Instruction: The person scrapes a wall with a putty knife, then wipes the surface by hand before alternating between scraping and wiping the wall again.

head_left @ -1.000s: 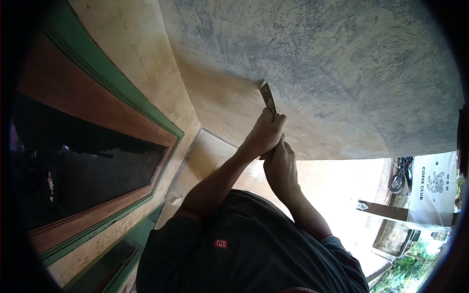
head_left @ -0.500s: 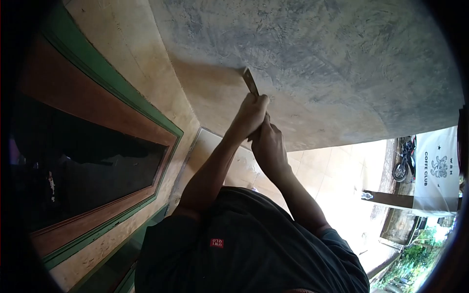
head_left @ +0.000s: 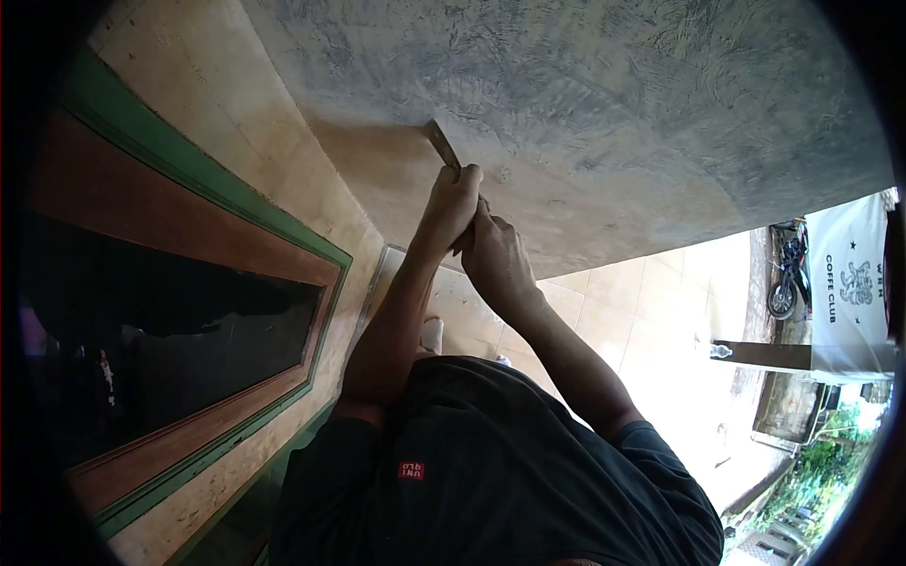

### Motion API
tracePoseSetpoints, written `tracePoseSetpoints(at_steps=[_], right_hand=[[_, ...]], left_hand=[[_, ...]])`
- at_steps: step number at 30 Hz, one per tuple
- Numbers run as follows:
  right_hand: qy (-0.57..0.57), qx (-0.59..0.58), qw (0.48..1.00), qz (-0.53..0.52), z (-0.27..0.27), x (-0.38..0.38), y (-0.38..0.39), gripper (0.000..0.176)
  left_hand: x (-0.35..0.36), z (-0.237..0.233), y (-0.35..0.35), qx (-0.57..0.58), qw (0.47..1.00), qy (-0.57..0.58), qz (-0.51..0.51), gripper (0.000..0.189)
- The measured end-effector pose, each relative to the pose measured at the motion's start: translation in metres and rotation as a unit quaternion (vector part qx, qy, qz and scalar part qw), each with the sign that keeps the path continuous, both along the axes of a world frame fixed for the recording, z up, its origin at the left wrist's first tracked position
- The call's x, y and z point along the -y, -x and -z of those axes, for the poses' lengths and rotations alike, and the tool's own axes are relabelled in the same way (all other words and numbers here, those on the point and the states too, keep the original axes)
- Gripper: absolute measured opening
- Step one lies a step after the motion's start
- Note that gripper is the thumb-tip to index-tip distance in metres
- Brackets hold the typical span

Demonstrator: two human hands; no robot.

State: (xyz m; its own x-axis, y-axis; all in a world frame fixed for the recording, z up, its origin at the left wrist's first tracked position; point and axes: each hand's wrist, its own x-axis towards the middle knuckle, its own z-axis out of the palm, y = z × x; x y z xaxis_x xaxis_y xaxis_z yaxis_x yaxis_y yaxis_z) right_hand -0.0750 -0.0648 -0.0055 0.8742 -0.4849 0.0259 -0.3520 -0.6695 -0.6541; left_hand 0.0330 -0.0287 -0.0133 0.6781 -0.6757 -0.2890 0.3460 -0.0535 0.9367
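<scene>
A flat, narrow scraper-like tool (head_left: 442, 143) has its far end against the patchy grey and tan wall (head_left: 585, 123), close to the border of the smooth tan patch. My left hand (head_left: 455, 196) is wrapped round it just behind the visible blade. Right below and touching it, my right hand (head_left: 497, 253) is closed, its fingers curled round what looks like the lower end of the same tool. Most of the handle is hidden inside the hands.
On the left is a window or door with a green and brown frame (head_left: 326, 269). A tiled floor (head_left: 604, 302) lies below, with a foot (head_left: 432, 335) near the wall corner. Far right are a motorcycle (head_left: 783, 292), a white banner (head_left: 849, 283) and a post (head_left: 764, 355).
Both hands and the tool have shifted left and slightly up in the view, still against the wall. The camera view has moved a little, and a foot now shows.
</scene>
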Motion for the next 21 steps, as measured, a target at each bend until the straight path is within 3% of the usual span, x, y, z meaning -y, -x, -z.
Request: tracePoseSetpoints(at_steps=[1,3,5,7,8,11,12,13,15,17,18,21], right_hand=[[-0.003,0.002,1.0,-0.004,-0.003,-0.002,0.007,0.056],[-0.045,0.038,0.998,0.025,-0.01,-0.001,0.024,0.056],[-0.087,0.035,0.995,0.021,-0.016,-0.002,0.018,0.057],[0.014,0.063,0.998,0.021,-0.006,-0.005,-0.002,0.028],[0.015,0.037,0.999,0.009,0.001,-0.003,-0.011,0.027],[-0.019,0.039,0.999,0.002,-0.001,-0.008,-0.012,0.026],[-0.01,0.039,0.999,-0.009,-0.009,-0.009,-0.003,0.054],[-0.013,0.039,0.999,-0.014,-0.015,-0.012,0.003,0.054],[-0.093,0.051,0.994,0.027,-0.022,-0.012,0.009,0.024],[-0.037,0.085,0.995,0.03,-0.001,-0.018,-0.008,0.028],[-0.013,0.093,0.995,0.017,0.009,-0.019,-0.024,0.028],[-0.018,0.08,0.997,0.0,0.017,-0.017,-0.04,0.028]], left_hand=[[0.001,0.0,0.008,0.002,1.0,-0.003,-0.004,0.039],[0.013,0.002,0.028,0.121,0.987,0.081,-0.061,0.038],[0.018,0.017,0.02,0.11,0.991,0.031,-0.07,0.038],[0.004,0.0,0.001,0.036,0.999,0.036,-0.015,0.038],[-0.002,0.006,-0.011,0.024,1.0,0.01,-0.005,0.038],[-0.007,0.007,-0.015,0.032,0.999,-0.012,-0.002,0.036],[-0.004,0.009,-0.005,0.056,0.998,0.038,-0.015,0.033],[-0.002,0.002,0.004,0.088,0.996,0.005,-0.012,0.03],[0.012,0.023,0.012,0.116,0.991,0.033,-0.056,0.028],[-0.003,0.006,-0.004,0.166,0.984,0.012,-0.07,0.03],[-0.009,0.007,-0.017,0.085,0.995,-0.005,-0.052,0.033],[-0.02,0.011,-0.042,0.043,0.997,-0.054,-0.034,0.036]])
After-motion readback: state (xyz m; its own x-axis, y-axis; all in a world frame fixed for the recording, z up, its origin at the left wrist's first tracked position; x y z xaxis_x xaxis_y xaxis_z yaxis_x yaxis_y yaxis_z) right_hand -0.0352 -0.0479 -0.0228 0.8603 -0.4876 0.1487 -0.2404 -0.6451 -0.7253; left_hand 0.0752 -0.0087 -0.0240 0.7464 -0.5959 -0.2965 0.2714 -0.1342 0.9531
